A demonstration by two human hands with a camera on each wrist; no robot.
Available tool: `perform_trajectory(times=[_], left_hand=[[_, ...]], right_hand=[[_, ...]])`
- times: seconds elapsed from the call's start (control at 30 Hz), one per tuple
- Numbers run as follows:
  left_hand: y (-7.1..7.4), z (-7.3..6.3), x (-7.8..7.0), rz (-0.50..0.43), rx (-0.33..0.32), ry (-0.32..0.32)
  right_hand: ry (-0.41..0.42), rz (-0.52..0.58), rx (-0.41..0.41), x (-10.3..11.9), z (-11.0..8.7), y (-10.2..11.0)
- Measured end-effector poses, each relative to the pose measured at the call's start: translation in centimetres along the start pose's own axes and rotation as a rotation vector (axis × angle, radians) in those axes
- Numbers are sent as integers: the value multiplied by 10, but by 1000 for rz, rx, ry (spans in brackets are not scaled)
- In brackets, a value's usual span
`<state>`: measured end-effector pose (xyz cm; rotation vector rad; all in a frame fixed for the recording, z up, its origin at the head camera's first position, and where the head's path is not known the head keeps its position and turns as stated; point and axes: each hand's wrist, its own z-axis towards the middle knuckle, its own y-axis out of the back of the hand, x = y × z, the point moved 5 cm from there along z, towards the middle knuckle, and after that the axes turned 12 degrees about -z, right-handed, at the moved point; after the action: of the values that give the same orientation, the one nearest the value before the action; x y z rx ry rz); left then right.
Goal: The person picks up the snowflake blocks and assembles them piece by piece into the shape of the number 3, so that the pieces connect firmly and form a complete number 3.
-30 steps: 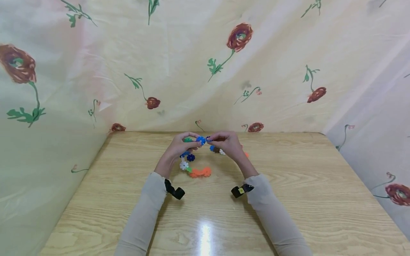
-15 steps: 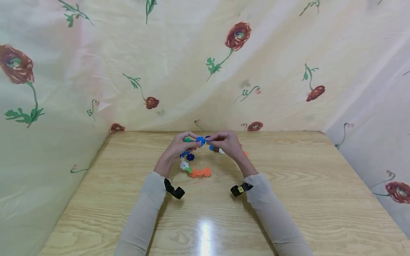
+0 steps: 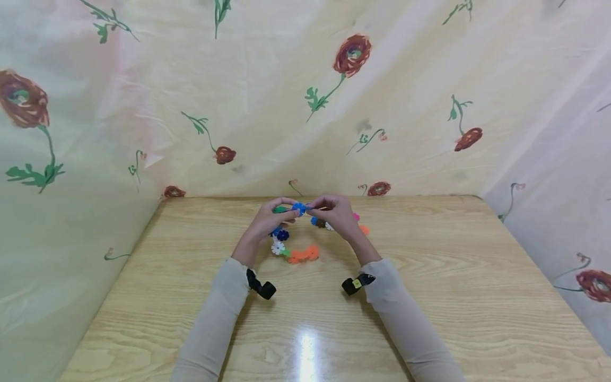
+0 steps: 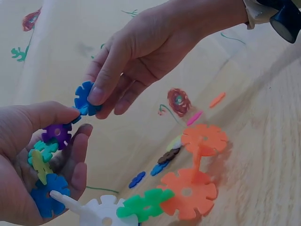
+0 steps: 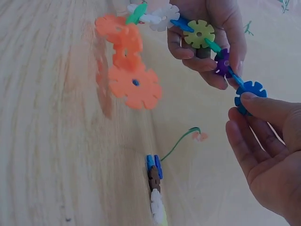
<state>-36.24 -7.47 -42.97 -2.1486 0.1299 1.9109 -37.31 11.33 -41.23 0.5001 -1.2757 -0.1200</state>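
Note:
My left hand [image 3: 262,222] holds a chain of flower-shaped interlocking discs, gripping it near one end between thumb and fingers. In the left wrist view the chain runs from a purple disc [image 4: 57,135] past green, yellow, blue and white [image 4: 106,214] ones to orange discs [image 4: 189,194], which hang out beyond the palm. Between thumb and fingers my right hand [image 3: 335,215] pinches a blue disc [image 5: 252,96]. Its edge meets another blue disc [image 5: 236,77] at the chain's end, held by the left fingertips. Both hands are raised over the table's far part.
Several loose discs lie in a row near the table's back edge, among them a brown disc [image 4: 169,155], a dark blue disc [image 4: 137,179] and a pink disc [image 4: 194,118]. Behind the wooden table [image 3: 310,313] hangs a flowered cloth [image 3: 267,95].
My right hand has moved slightly left, bringing its blue disc against the one in my left hand. The orange end of the chain has shifted a little right and up.

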Motion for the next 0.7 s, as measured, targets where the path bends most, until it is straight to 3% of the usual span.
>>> perform_trajectory(times=[0.37, 0.7], left_hand=[[15, -1, -3, 54, 2, 3], [27, -2, -5, 105, -4, 15]], right_hand=[[13, -77, 90, 0, 2, -2], [27, -246, 293, -11, 4, -25]])
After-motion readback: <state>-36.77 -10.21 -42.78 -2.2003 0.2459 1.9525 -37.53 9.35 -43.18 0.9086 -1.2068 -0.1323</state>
